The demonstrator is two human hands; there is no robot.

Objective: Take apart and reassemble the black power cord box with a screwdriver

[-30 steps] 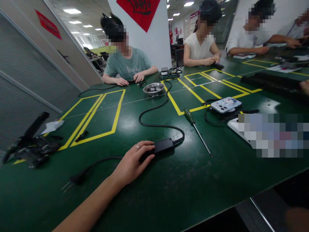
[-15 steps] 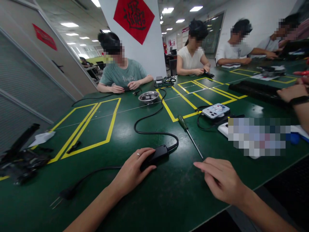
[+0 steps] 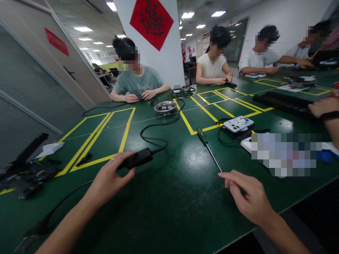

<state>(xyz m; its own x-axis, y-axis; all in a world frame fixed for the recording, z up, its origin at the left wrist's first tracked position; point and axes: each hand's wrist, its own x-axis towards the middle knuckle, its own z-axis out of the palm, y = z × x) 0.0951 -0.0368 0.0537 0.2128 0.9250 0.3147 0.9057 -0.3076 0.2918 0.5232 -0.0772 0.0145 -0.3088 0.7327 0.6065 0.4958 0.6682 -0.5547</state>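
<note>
My left hand (image 3: 112, 173) is closed around a black power adapter (image 3: 139, 158), raised a little off the green table and tilted. From the adapter's far end a black cable (image 3: 159, 146) loops away across the table. Its other cord runs under my left forearm to a blurred plug (image 3: 35, 227) at the lower left. My right hand (image 3: 246, 194) is in a pinch at the metal tip of a screwdriver (image 3: 212, 153), other fingers curled. The screwdriver lies on the table, its green handle pointing away from me.
A metal bowl (image 3: 165, 107) with small parts stands further back. At the right lie a phone in a patterned case (image 3: 238, 123) and a white object (image 3: 261, 153), partly blurred out. Black parts (image 3: 29, 173) lie at the left. Several people sit around the table (image 3: 169, 218).
My left hand has lifted the adapter and carried it left, dragging the cable and plug along. My right fingertips have closed in on the screwdriver's tip. The screwdriver itself has stayed in place.
</note>
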